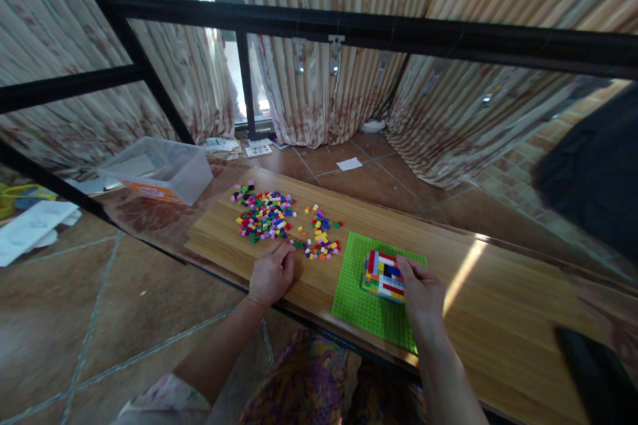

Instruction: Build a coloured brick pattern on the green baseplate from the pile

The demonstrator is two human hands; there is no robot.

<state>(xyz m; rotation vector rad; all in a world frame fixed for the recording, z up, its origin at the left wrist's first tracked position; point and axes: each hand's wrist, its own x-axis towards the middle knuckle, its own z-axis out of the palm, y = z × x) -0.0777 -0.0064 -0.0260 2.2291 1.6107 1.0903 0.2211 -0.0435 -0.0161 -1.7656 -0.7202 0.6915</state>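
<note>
Head view: striped multicolour brick block (383,273) (on green baseplate (361,305)).

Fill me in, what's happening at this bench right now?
A person sits at a wooden table. Their right hand rests against a small multicoloured brick build standing on a green baseplate. Their left hand lies at the edge of a pile of loose bricks. A clear plastic bin sits farther left.

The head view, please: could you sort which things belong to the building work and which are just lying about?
In use: left hand, right hand, brick structure, green baseplate, loose bricks.
Lying about: clear plastic box, papers on floor, white sheets.
</note>
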